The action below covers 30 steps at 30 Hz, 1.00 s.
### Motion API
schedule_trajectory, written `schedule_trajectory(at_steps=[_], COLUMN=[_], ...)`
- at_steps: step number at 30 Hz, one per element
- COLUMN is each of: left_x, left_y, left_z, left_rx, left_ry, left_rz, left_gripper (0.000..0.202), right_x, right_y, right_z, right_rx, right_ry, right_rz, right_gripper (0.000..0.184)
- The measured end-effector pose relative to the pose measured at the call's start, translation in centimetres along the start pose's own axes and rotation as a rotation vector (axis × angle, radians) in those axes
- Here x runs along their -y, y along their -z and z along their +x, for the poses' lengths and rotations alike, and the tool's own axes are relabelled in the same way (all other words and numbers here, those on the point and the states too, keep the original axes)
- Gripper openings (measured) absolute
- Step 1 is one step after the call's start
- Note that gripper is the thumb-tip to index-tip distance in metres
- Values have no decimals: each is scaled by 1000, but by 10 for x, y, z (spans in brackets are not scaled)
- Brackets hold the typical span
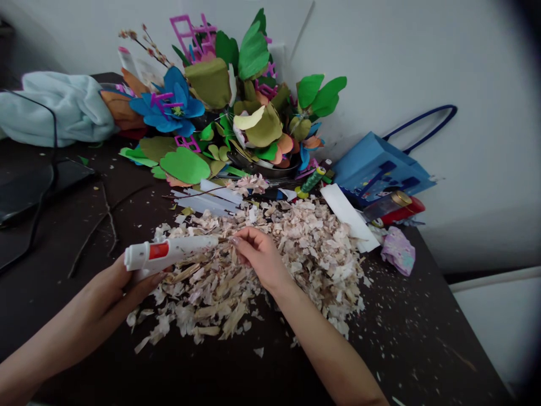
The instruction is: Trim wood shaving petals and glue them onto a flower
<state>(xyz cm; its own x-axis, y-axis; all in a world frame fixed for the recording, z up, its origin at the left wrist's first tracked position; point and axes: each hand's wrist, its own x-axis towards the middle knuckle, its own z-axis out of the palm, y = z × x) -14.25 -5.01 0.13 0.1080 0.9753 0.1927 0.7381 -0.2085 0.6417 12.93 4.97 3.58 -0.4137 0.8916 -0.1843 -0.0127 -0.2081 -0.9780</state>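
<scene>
My left hand [122, 287] is wrapped round a white hot glue gun [181, 248] with a red panel on its side. Its nozzle points right, close to the fingertips of my right hand [257, 251]. Those fingers are pinched together, and what lies between them is too small to make out. Both hands are above a wide heap of pale, dry petal-like scraps [325, 242]. Behind the gun lie several translucent glue sticks [207, 203], and a pinkish petal cluster [249, 183] rests just beyond them.
Felt-like flowers and leaves [211, 84] pile up at the back. A blue bag [380, 166] leans on the wall, with a green thread spool [313, 179] and a white strip [349, 217] nearby. Bare twigs [107, 217], a black cable [53, 163] and a pale blue cloth [59, 110] are leftward.
</scene>
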Motion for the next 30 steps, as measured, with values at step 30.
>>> schedule_trajectory(at_steps=[30], left_x=[15], left_y=[8], left_z=[2], left_rx=[-115], left_ry=[263], left_rz=[9], left_gripper=[46], right_x=[-1], right_y=[3], right_z=[0], right_rx=[27], right_ry=[-37], right_rz=[103], right_gripper=[25])
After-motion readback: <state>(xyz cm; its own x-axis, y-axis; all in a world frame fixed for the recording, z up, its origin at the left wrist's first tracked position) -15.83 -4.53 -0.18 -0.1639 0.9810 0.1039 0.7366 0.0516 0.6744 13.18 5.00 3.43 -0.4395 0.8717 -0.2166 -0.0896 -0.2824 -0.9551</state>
